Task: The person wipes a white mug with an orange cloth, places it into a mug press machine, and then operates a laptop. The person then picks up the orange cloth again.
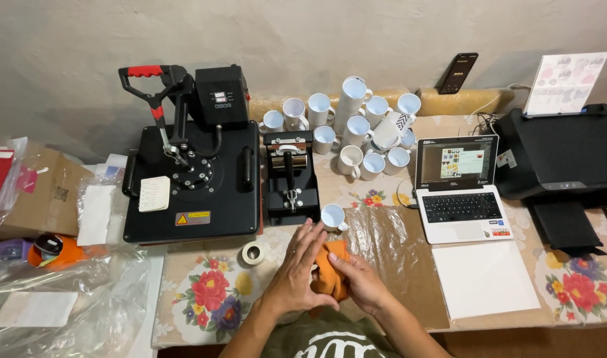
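Observation:
My left hand (297, 272) and my right hand (360, 282) meet over an orange cloth (329, 268) at the table's front edge. The left hand lies flat on the cloth with its fingers spread. The right hand pinches the cloth's right side. A white mug (332, 217) stands just beyond my fingertips, in front of a small black mug press (289, 179). A roll of tape (253, 252) lies to the left of my left hand.
A large black heat press (191, 172) sits at the left. Several white mugs (356, 129) crowd the back. An open laptop (459, 189), a white sheet (482, 278) and a black printer (562, 159) fill the right. Plastic bags (58, 292) and a cardboard box (42, 192) lie far left.

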